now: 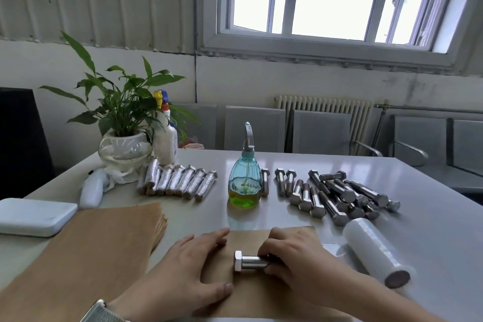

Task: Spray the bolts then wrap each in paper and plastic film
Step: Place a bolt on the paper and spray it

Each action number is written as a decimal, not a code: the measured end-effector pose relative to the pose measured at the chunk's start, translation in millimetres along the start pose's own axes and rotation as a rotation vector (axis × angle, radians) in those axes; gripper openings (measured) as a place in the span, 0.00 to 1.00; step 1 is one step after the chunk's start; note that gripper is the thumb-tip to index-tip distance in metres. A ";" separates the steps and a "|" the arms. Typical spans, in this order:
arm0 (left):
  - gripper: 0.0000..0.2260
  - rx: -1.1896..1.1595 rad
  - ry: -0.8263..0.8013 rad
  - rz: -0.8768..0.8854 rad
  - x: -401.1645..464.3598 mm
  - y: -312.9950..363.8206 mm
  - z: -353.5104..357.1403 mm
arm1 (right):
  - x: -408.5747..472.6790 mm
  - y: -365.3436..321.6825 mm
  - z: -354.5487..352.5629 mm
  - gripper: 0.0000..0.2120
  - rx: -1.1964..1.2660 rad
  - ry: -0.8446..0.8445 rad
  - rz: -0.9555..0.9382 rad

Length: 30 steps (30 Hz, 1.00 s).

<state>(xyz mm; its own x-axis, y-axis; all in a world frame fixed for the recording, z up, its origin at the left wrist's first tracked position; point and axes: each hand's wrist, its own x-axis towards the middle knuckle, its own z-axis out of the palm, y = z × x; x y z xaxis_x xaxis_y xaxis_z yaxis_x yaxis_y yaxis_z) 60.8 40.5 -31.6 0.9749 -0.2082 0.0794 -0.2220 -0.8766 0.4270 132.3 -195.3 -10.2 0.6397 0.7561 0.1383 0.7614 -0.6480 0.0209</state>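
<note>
A steel hex bolt [247, 263] lies on a brown paper sheet [251, 293] at the table's near edge, head to the left. My right hand [292, 264] grips the bolt's threaded end with curled fingers. My left hand [188, 269] presses flat on the sheet's left side, fingers straight. A blue spray bottle [245, 183] with green liquid stands behind the sheet. Several bare bolts [332, 197] lie to its right. A roll of plastic film [376, 251] lies at the right. Several wrapped bolts [180, 181] sit in a row at the left.
A stack of brown paper [86, 248] lies at the near left, with a white pad [34, 215] beside it. A potted plant in a glass bowl [122, 149] and a white spray bottle [164, 136] stand at the far left. Grey chairs [321, 131] line the wall.
</note>
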 end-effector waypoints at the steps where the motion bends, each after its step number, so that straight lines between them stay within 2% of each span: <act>1: 0.38 0.004 -0.001 0.002 0.2 -0.1 0.2 | -0.1 0.1 1.8 0.14 -0.005 -0.002 0.010; 7: 0.35 0.027 0.012 0.013 -1.2 0.1 0.1 | -0.9 5.6 7.9 0.17 0.056 -0.018 0.043; 9: 0.33 0.016 0.007 0.024 -1.6 1.0 -0.3 | 0.1 10.3 4.8 0.20 0.171 -0.032 0.057; 11: 0.33 -0.016 0.017 0.029 -1.9 1.6 -1.3 | 14.2 18.5 -9.0 0.26 0.390 0.075 0.130; 14: 0.33 -0.059 0.028 0.013 -4.0 3.4 -3.5 | 63.2 36.6 -33.5 0.41 0.682 0.355 0.297; 17: 0.34 -0.074 0.038 0.007 -5.0 3.9 -4.0 | 120.1 44.4 -37.2 0.52 0.860 0.346 0.364; 19: 0.35 -0.074 0.040 0.013 -4.3 3.4 -3.3 | 149.9 44.8 -27.9 0.54 0.934 0.352 0.381; 21: 0.35 -0.065 0.037 0.036 -2.3 2.5 -3.5 | 170.9 45.0 -19.9 0.49 1.063 0.404 0.390; 26: 0.36 -0.032 0.011 0.042 2.4 -1.2 -5.4 | 193.9 41.0 -14.2 0.16 1.030 0.515 0.415; 30: 0.36 -0.022 0.025 0.036 1.6 -1.2 -4.5 | 179.6 26.1 -35.3 0.11 0.995 0.538 0.404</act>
<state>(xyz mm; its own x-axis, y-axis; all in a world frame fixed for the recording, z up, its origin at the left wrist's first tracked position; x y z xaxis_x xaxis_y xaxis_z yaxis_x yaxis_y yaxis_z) 62.7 43.2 -28.0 0.9665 -0.2283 0.1176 -0.2568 -0.8590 0.4430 263.4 -79.6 50.2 0.9055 0.2254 0.3595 0.4151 -0.2952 -0.8605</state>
